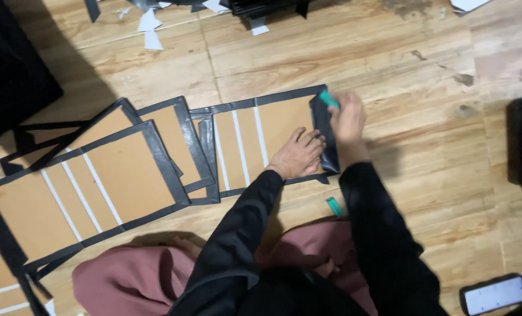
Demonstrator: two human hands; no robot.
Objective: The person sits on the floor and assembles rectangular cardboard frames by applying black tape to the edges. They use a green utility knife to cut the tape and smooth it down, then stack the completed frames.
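Note:
A brown cardboard panel (pixel 246 140) with black edging and white stripes lies on the wooden floor in front of me. My left hand (pixel 299 155) presses flat on its right part, fingers spread, beside a black flap (pixel 324 137) at the panel's right edge. My right hand (pixel 347 117) is closed around a small teal tool (pixel 329 99) whose tip rests at the top of that black flap. Both arms wear black sleeves.
More black-edged cardboard panels (pixel 106 175) overlap to the left. A second teal piece (pixel 334 206) lies by my knee. A phone (pixel 494 294) sits at the bottom right. White and black scraps (pixel 150 29) litter the far floor. A dark object (pixel 12 70) stands at upper left.

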